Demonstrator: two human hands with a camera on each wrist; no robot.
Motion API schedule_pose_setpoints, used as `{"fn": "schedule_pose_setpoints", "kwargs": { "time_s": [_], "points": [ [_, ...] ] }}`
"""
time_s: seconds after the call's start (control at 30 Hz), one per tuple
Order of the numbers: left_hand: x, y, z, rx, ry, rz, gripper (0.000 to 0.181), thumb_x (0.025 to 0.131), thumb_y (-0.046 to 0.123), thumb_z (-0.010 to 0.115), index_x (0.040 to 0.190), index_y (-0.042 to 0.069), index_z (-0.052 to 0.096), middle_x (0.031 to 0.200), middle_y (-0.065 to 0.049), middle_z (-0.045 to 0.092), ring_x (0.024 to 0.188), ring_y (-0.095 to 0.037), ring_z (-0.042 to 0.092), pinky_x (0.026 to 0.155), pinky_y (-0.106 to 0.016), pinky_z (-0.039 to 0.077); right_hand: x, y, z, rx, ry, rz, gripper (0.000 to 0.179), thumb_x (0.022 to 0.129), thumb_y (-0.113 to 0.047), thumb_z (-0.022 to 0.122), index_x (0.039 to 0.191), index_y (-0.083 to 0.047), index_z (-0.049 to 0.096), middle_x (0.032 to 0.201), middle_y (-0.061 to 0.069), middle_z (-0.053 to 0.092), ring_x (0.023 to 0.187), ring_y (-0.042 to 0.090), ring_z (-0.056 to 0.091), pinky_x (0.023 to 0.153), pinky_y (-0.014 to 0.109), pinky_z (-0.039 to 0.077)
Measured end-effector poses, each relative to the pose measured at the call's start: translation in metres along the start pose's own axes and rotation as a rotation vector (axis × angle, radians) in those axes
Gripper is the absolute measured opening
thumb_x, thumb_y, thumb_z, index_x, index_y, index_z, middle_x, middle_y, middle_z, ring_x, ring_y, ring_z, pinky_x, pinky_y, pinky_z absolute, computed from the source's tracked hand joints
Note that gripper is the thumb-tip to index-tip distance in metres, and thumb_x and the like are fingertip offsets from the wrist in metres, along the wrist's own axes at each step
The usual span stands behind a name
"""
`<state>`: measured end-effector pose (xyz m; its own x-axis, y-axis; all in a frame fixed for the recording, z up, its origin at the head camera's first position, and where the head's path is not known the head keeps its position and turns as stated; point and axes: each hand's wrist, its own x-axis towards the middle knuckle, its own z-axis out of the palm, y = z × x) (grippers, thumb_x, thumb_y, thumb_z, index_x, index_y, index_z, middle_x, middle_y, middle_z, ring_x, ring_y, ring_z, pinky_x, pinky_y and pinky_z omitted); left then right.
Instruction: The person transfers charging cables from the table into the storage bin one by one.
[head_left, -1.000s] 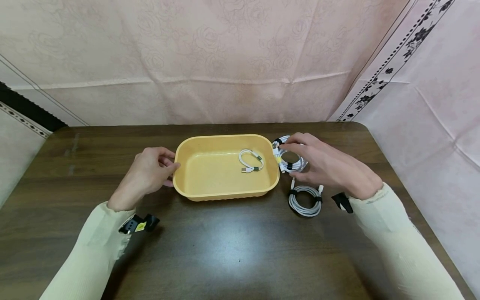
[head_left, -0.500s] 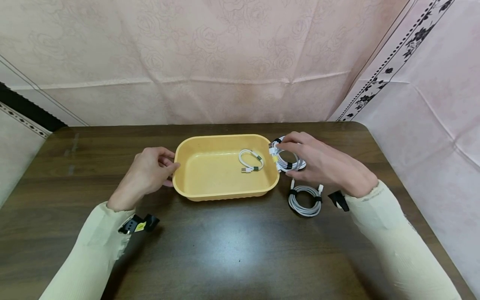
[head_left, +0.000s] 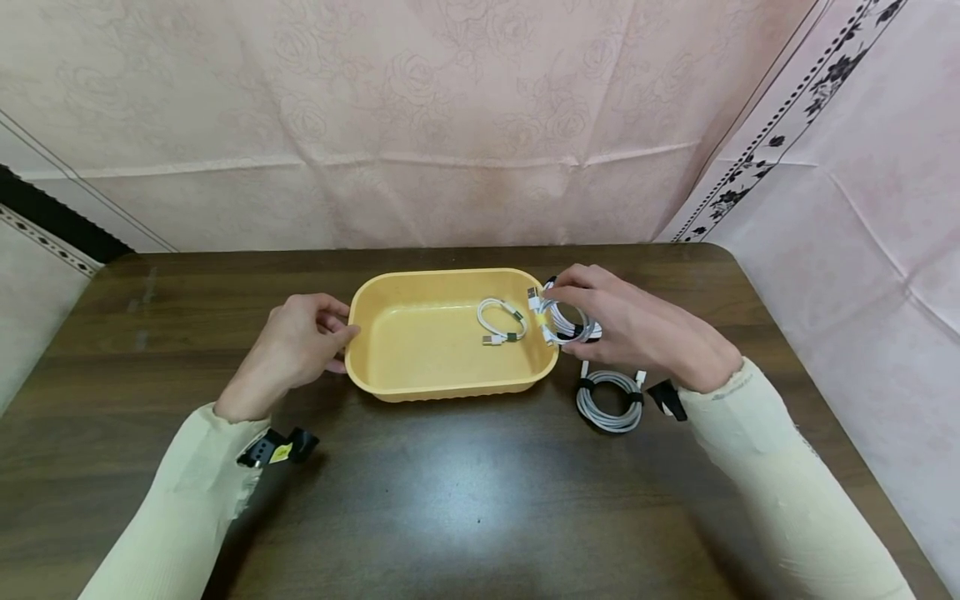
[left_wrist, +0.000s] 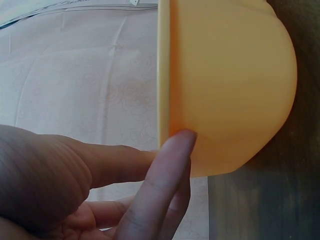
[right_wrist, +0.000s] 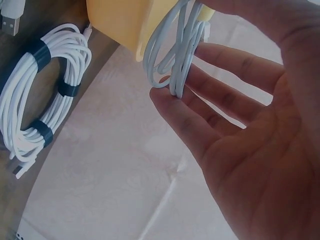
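Observation:
My left hand (head_left: 296,346) pinches the left rim of a yellow plastic basket (head_left: 420,392), thumb at the rim and fingers against the outer wall. At the basket's opposite end, my right hand (head_left: 637,325) holds a coiled white cable (right_wrist: 172,55) with a yellow tie between thumb and fingers. This coil overlaps the basket's right rim in the head view. Inside the basket lies a small white USB cable (head_left: 502,322) looped with dark ties. Below the right hand, a larger white coil (right_wrist: 30,95) with black straps rests on the table, mostly hidden in the head view.
A grey coiled cable (head_left: 611,402) with black ties lies on the brown wooden table (head_left: 465,483), in front of the right hand. Patterned pink cloth (head_left: 420,125) hangs behind the table and along its right side.
My right hand has moved left with the coiled white cable, bringing it over the basket's right rim. The left hand and the basket have stayed in place.

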<state>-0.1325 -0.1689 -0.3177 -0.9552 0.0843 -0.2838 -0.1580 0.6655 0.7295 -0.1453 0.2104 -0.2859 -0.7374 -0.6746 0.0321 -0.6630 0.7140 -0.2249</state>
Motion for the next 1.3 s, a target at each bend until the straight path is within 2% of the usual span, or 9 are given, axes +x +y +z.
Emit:
{"fn": "schedule_pose_setpoints", "kwargs": {
  "time_s": [0.27,0.5,0.77,1.03,1.3],
  "points": [
    [-0.002,0.0,0.0,-0.015,-0.007,0.014,0.035,0.103,0.011,0.059,0.133,-0.005,0.054,0.113,-0.024,0.063,0.077,-0.016,0.073,0.074,-0.038,0.067,0.003,-0.002,0.002,0.003,0.014,-0.018,0.054,0.088,-0.018,0.079,0.137,-0.004,0.062,0.132,0.008,0.058,0.126,0.024,0.054,0.107,0.042,0.05],
    [0.0,0.002,0.001,0.014,0.014,-0.001,0.035,0.102,0.012,0.061,0.132,-0.005,0.055,0.108,-0.021,0.062,0.07,-0.014,0.072,0.072,-0.039,0.067,0.005,-0.005,0.002,0.004,0.015,-0.013,0.052,0.088,-0.019,0.078,0.136,-0.008,0.063,0.133,0.004,0.057,0.125,0.02,0.052,0.106,0.038,0.05],
    [-0.001,0.0,0.001,-0.005,-0.005,0.009,0.037,0.103,0.013,0.061,0.133,-0.007,0.054,0.11,-0.021,0.062,0.074,-0.015,0.071,0.072,-0.037,0.067,0.012,-0.009,0.003,-0.008,-0.011,-0.035,0.055,0.089,-0.021,0.078,0.139,-0.007,0.06,0.136,0.007,0.056,0.127,0.022,0.051,0.107,0.039,0.05],
    [-0.003,0.0,-0.001,-0.002,-0.001,0.009,0.035,0.103,0.013,0.06,0.132,-0.005,0.054,0.111,-0.022,0.062,0.077,-0.017,0.071,0.073,-0.038,0.067,0.016,-0.014,0.004,-0.018,-0.007,-0.051,0.056,0.088,-0.02,0.079,0.139,-0.008,0.061,0.134,0.007,0.057,0.123,0.022,0.053,0.101,0.038,0.054],
    [-0.003,-0.001,-0.001,-0.009,0.0,0.028,0.034,0.102,0.012,0.06,0.131,-0.006,0.055,0.109,-0.022,0.063,0.074,-0.016,0.072,0.072,-0.038,0.067,0.02,-0.02,0.007,-0.032,-0.024,-0.043,0.058,0.088,-0.021,0.08,0.141,-0.01,0.06,0.136,0.006,0.056,0.126,0.022,0.053,0.105,0.037,0.052]
  ]
}}
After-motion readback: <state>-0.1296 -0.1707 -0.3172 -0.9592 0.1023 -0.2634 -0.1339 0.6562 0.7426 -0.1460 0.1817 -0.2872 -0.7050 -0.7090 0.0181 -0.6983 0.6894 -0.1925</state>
